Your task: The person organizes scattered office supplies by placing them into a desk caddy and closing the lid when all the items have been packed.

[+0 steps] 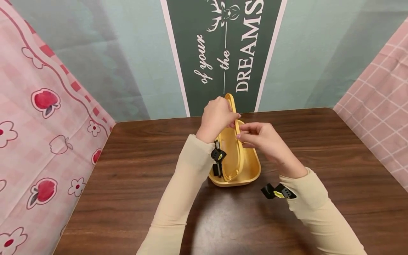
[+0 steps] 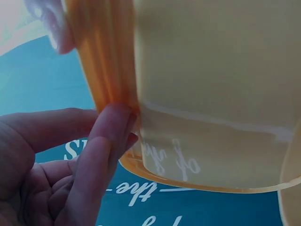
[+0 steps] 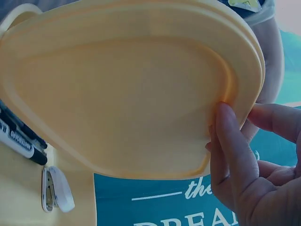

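A yellow lid is tipped up on its side over a yellow box on the table. My left hand grips the lid near its far end, and in the left wrist view its fingertips pinch the rim. On the other side, my right hand pinches the lid's edge between thumb and fingers, as the right wrist view of that hand shows. Inside the box lie a black-capped white marker, a dark pen-like item beside it, and a small white-and-metal clip-like piece.
The brown wooden table extends around the box. Behind it hangs a pale green cloth with a dark lettered panel. Pink patterned cloths stand at the left and right. Black wrist cameras sit at both cuffs.
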`<state>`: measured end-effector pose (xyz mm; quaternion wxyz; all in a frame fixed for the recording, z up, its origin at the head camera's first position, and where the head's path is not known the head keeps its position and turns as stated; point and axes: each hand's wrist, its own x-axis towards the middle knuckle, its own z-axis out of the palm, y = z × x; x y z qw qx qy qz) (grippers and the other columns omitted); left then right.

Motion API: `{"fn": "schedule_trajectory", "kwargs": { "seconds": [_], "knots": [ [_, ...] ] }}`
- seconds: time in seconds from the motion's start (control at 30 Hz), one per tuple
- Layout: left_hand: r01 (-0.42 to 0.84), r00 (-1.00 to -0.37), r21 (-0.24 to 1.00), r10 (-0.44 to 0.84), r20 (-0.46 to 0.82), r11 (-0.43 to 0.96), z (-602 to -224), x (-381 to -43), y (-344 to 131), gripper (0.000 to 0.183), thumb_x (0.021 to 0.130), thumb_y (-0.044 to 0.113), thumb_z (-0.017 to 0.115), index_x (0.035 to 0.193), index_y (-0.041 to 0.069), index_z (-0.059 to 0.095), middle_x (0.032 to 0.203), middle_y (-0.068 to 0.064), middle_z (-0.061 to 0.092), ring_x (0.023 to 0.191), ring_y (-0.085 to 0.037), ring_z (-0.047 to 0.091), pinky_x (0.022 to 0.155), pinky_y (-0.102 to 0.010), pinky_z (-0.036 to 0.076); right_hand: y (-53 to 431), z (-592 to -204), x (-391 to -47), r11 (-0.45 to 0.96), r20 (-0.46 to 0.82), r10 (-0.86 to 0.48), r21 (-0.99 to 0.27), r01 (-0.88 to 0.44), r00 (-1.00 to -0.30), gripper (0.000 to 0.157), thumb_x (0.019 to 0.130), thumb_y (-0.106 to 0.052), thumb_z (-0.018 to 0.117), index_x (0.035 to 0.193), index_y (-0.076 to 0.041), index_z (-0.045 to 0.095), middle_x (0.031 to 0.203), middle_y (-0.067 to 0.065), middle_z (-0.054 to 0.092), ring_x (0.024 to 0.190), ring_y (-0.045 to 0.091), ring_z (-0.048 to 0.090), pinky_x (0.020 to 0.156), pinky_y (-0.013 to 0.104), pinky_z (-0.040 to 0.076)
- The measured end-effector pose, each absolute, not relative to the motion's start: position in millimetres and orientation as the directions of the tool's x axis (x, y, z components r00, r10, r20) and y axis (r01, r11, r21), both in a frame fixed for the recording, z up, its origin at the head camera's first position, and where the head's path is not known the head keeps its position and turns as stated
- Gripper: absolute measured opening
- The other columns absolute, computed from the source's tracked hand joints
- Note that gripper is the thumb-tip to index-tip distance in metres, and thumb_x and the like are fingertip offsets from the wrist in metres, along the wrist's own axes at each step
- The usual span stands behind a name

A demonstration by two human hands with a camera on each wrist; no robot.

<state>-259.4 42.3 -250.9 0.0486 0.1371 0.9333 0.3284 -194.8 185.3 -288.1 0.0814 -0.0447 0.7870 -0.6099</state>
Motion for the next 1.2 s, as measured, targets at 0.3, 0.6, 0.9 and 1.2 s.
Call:
{"fn": "schedule_trajectory", "kwargs": {
  "seconds": [0.3,0.6,0.9,1.2],
  "knots": [
    [0.230,-0.969,0.563,0.240,0.057,0.794,-242,-257,31,0.027,0.085,0.022,0.068,0.063,0.008,0.065,0.052,0.002,0.061,0.046,-0.011,0.057,0.041,-0.022,0.040,173,-285,-195,0.272,-0.035,-0.155,-0.962,-0.009,-0.987,0.038,0.088,-0.006,0.064,0.117,0.016,0.056,0.099,0.017,0.065,0.075,0.006,0.064,0.071,0.031,0.056],
    [0.169,-0.981,0.760,0.179,0.071,0.627,-229,-258,2,0.019,0.082,0.016,0.067,0.065,0.007,0.069,0.056,-0.004,0.064,0.051,-0.012,0.062,0.051,-0.024,0.047,204,-318,-211,0.032,-0.144,-0.117,-0.989,0.141,-0.983,0.034,0.095,-0.008,0.055,0.115,0.020,0.052,0.080,0.006,0.066,0.074,0.012,0.068,0.073,0.027,0.055],
    [0.153,-0.975,0.907,0.210,0.074,0.392,-222,-257,-2,0.012,0.083,0.010,0.070,0.078,-0.002,0.070,0.068,-0.010,0.068,0.064,-0.025,0.068,0.060,-0.026,0.056,222,-353,-221,0.049,-0.245,-0.170,-0.969,0.240,-0.954,0.037,0.099,-0.007,0.045,0.124,0.021,0.044,0.084,0.001,0.064,0.078,0.007,0.065,0.077,0.025,0.054],
    [0.030,-0.975,0.984,0.223,-0.011,0.178,-239,-268,-15,0.015,0.085,0.007,0.069,0.086,-0.008,0.068,0.071,-0.012,0.066,0.059,-0.019,0.063,0.068,-0.035,0.057,232,-349,-216,0.039,-0.185,-0.068,-0.982,0.183,-0.980,0.016,0.095,-0.011,0.057,0.095,0.001,0.067,0.073,-0.001,0.066,0.066,0.008,0.065,0.063,0.023,0.055]
  ]
}}
